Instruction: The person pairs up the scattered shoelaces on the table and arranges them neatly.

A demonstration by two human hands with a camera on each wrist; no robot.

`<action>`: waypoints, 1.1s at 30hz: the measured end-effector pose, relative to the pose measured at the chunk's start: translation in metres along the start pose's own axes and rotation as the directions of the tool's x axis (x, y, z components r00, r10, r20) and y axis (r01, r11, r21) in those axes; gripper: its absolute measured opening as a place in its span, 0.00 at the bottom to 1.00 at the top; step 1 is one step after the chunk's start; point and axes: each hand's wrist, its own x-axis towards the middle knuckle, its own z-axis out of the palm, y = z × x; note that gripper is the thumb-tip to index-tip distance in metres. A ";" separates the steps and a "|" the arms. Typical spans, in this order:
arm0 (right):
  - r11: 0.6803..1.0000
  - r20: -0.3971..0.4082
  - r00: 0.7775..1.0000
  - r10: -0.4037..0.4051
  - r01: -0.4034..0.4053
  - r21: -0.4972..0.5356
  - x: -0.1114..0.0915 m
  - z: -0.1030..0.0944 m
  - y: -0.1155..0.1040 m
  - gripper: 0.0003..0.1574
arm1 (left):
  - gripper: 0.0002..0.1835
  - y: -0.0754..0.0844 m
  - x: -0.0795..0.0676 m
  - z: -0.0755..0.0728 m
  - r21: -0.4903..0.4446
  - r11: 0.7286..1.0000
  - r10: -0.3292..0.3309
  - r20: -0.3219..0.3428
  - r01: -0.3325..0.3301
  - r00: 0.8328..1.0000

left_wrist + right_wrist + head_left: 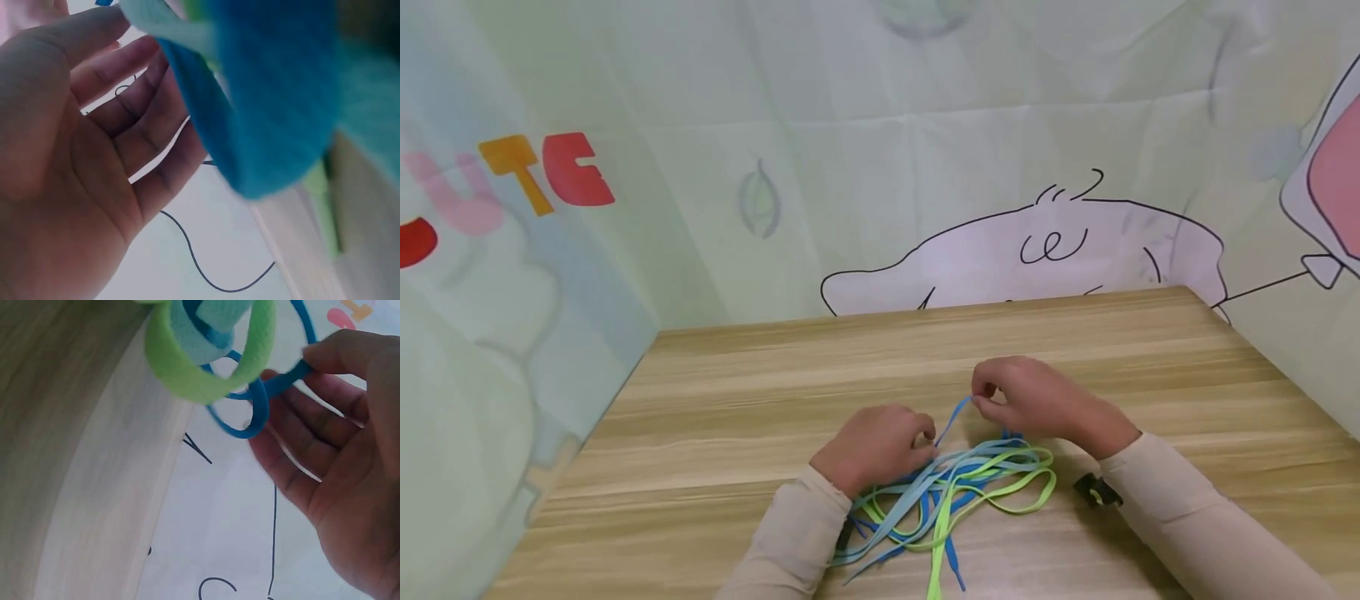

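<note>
A loose tangle of flat shoelaces lies on the wooden table, in light blue, blue and lime green. My right hand pinches a blue shoelace between thumb and forefinger, raised behind the pile. That strand slants down to my left hand, whose thumb and fingertips pinch laces at the pile's back left edge. In the left wrist view, a light blue shoelace runs from the left thumb tip. Blue loops hang beside the right fingers in the right wrist view, near a lime green shoelace.
Behind the table hangs a pale printed cloth with a line-drawn animal, and it also runs along both sides. A small black device sits under the right sleeve. Some lace ends stretch toward the front.
</note>
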 end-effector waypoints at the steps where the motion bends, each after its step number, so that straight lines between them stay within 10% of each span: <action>1: 1.000 -0.008 1.000 0.005 -0.005 0.022 0.000 -0.001 -0.001 0.05 | 0.12 -0.001 0.000 0.000 -0.015 1.000 0.002 0.000 -0.002 1.000; 10: 0.944 -0.145 0.989 -0.007 0.054 0.326 -0.003 -0.006 -0.007 0.04 | 0.16 -0.004 0.006 -0.002 -0.280 0.959 0.034 -0.023 -0.040 0.999; 19: 0.880 -0.267 0.963 0.030 0.101 0.464 -0.005 -0.015 -0.016 0.05 | 0.08 0.000 0.005 -0.001 -0.594 0.802 0.070 -0.015 -0.066 0.997; 33: 0.749 -0.386 0.921 0.049 0.222 0.624 -0.007 -0.021 -0.014 0.07 | 0.07 -0.004 0.000 -0.012 -0.783 0.621 -0.067 -0.091 -0.030 0.994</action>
